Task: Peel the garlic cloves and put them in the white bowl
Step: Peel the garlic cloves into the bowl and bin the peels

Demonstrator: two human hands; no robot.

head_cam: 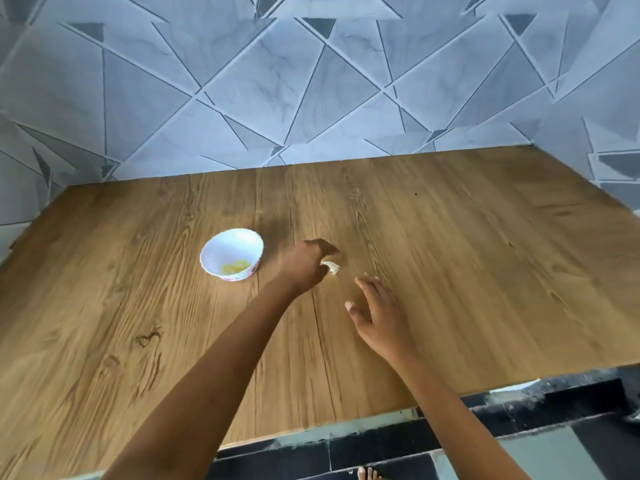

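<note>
A small white bowl (pixel 231 252) stands on the wooden table (pixel 450 254), left of centre, with pale yellow peeled cloves in its bottom. Just right of the bowl my left hand (pixel 306 263) is over the table, its fingers curled around a whitish garlic piece (pixel 331 267) that shows at the fingertips. My right hand (pixel 377 308) hovers a little nearer and to the right, fingers spread and straight, holding nothing. The frame is blurred by motion.
A wall with grey triangle-pattern tiles rises behind the table. The table's near edge runs diagonally at the lower right, with dark floor tiles and toes below it.
</note>
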